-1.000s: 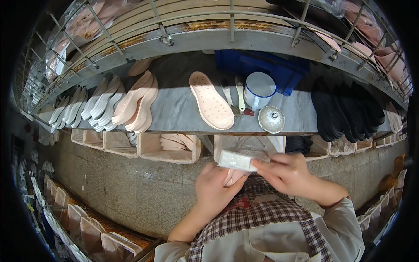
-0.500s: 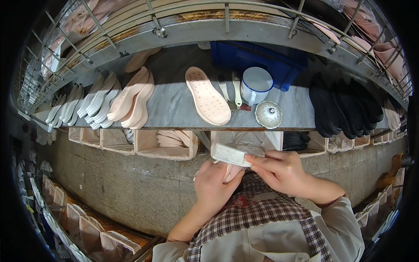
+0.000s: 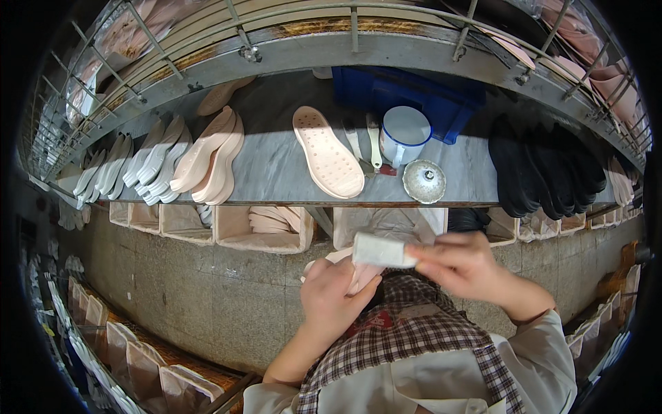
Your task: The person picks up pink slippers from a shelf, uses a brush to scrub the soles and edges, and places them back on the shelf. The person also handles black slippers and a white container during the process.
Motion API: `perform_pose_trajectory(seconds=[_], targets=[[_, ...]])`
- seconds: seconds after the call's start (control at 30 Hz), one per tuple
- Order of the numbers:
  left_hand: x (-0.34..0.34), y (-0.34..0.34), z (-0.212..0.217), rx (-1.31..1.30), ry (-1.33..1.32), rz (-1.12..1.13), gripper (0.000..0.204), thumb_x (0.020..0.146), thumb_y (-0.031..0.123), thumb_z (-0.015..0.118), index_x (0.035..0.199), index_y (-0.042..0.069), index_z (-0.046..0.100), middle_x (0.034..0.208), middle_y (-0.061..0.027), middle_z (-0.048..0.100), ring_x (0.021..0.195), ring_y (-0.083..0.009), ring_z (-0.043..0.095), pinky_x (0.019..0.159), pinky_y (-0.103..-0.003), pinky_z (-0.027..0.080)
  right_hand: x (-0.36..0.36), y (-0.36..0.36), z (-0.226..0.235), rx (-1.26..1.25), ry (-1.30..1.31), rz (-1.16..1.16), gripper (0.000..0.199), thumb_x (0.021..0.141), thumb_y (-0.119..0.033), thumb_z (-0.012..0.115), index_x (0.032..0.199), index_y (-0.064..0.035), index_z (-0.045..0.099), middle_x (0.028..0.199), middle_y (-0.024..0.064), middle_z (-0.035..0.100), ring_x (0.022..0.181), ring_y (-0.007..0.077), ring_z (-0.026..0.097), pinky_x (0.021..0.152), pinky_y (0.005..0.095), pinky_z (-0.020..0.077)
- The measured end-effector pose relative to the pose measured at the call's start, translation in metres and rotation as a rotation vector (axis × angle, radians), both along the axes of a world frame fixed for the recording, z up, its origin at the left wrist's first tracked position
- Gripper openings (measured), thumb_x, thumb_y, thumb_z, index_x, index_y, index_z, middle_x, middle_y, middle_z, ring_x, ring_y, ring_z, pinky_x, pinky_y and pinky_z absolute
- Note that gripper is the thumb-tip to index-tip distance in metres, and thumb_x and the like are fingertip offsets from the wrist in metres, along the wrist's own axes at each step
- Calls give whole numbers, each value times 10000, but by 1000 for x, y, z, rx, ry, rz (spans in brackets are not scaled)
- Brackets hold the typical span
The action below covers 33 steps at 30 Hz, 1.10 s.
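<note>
My left hand is closed round a pale pink piece, apparently a shoe part, above my apron. Its far end shows past my knuckles; most of it is hidden by the fingers. My right hand pinches one end of a flat white rectangular block, blurred by motion. The block lies over the pink piece; I cannot tell whether they touch. Beyond my hands, on the grey bench, lies a pale pink shoe sole with dimples. Beside it are brushes, a white enamel mug and a metal lid.
Pairs of pink soles and white soles stand at the left. Black soles stand at the right. A blue crate sits at the back under a wire rack. Lined bins line the space under the bench.
My right hand has moved a little to the right with the white block, which now shows more of its broad face. My left hand has shifted slightly, still holding the pink piece.
</note>
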<state>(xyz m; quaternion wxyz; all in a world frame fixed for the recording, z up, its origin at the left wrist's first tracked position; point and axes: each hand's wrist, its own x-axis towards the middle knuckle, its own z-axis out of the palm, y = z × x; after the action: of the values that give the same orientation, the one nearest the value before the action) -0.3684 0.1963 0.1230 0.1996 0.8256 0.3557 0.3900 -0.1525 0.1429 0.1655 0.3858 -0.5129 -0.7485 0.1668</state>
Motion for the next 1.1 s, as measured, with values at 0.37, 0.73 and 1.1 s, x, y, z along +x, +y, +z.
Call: perform_pose_trajectory(seconds=[0.37,0.73,1.1], targets=[[1,-4,-9,-59,77,19,298,591,96,800,856,45,675,778,-89,657,681,-266,588,602,-332,471,-18,2,-6,-43,-38,-24,309,754,-128,697,1062,-118,678,557,30,520,461,187,535,402,316,406],[-10,3,4,-74,12,-98,405,599,153,795,986,93,691,846,-40,675,624,-202,513,598,-289,442,3,27,-17,-145,-13,-241,276,810,-142,651,1085,-133,673,685,89,633,493,192,575,447,302,436],[-16,5,10,-336,-169,-115,357,586,117,792,917,35,686,808,-62,646,700,-181,535,644,-293,430,-14,0,-19,-110,200,90,332,771,-62,692,1101,-89,665,649,70,607,513,183,558,471,283,433]])
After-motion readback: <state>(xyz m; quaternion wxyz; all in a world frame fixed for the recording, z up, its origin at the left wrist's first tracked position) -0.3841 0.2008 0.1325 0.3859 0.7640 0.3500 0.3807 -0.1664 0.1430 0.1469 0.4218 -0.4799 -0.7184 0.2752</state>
